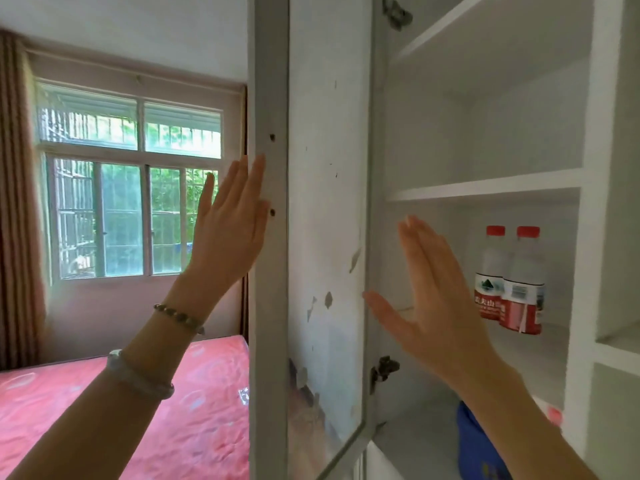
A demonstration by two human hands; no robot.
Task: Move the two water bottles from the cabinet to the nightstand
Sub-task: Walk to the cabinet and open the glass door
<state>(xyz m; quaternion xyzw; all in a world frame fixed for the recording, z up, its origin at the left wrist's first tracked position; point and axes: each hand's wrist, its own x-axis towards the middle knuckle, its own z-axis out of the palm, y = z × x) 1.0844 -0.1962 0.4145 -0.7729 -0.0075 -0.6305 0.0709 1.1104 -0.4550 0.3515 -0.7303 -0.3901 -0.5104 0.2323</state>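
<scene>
**A:** What are the hands doing?

**B:** The left hand [230,223] is lying flat and spread, fingers straight, its fingertips resting against the outer edge of the open white cabinet door [325,202]. It is gripping nothing. The right hand [440,299] is reaching into the cabinet, palm flat, fingers stretched out together and thumb apart, also holding nothing.

**A:** Is it touching the bottles?

**B:** No. It is hovering left of them, near but apart. The two clear plastic water bottles with red caps and red-and-white labels [509,282] are standing upright, side by side and just touching, on the white shelf [540,348] toward the back right of the compartment.

**A:** Anything on the arms?

**B:** The left wrist is wearing a beaded bracelet [178,318], and a pale, translucent bangle [138,375] is sitting lower on the forearm.

**A:** And around the cabinet?

**B:** The door's inner face is showing chipped, peeling paint, with a metal hinge [382,368] near the right forearm. Another white shelf board [485,188] is running above the bottles. Below the right forearm a blue container [478,448] is peeking out; I cannot tell what it is. Left of the door, a bed with a pink patterned cover [121,410] is lying beneath a barred window [131,188], with a brown curtain [17,202] hanging at the far left.
</scene>
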